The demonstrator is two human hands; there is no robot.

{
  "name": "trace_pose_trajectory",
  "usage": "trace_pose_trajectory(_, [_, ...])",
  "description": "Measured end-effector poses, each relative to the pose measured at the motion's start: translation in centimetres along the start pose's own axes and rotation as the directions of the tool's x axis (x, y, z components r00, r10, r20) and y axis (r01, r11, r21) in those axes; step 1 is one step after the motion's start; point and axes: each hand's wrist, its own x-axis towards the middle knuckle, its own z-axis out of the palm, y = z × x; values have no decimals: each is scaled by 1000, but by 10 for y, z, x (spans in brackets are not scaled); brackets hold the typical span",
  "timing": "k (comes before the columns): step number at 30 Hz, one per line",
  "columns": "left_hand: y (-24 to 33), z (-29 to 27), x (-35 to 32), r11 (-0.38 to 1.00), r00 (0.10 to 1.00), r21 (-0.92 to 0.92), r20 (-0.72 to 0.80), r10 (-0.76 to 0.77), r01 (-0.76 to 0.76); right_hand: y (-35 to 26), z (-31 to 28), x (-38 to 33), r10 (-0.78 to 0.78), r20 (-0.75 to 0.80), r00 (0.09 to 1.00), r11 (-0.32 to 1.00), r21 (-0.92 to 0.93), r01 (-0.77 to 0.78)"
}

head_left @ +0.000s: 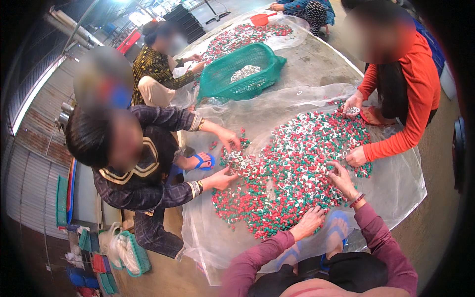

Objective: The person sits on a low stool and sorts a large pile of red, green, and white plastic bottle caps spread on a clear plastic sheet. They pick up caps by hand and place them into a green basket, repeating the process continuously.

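A wide pile of small red, green and white pieces [257,213] is spread over a clear sheet, with many small white hooks [302,129] mixed in. My left hand [308,222] lies palm down on the near edge of the pile, its fingers reaching forward over the pieces; I make out nothing held in it. Further right, my right hand [341,179] touches the pile with its fingers apart and its thumb toward me. A dark bracelet [356,200] circles my right wrist. What lies under both palms is hidden.
At left a person in a dark checked top [143,163] reaches into the pile; at right, one in an orange top [415,99] holds white hooks. Beyond stands a green basket [272,64] with white pieces. A red scoop [261,19] lies farther back on the sheet [405,198].
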Motion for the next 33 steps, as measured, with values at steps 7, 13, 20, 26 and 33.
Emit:
trace_pose_trajectory(7, [-1, 11, 11, 997, 993, 21, 95, -69, 68, 5, -7, -13, 40, 25, 999, 989, 144, -44])
trace_pose_trajectory(13, [3, 13, 13, 992, 985, 117, 155, -73, 55, 2, -15, -14, -95, 4, 995, 995, 19, 95])
trace_pose_trajectory(20, [7, 1, -1, 988, 975, 33, 161, -154, 150, 55, -16, -59, 6, 65, 998, 824, -566, 31])
trace_pose_trajectory(26, [4, 5, -6, 997, 979, 4, 192, -73, 74, 82, -17, -71, 123, -47, 991, 926, -353, -132])
trace_pose_trajectory(33, [-35, 18, -24, 997, 991, 57, 120, 53, -60, 74, -49, -48, -24, -154, 988, 936, -352, -32])
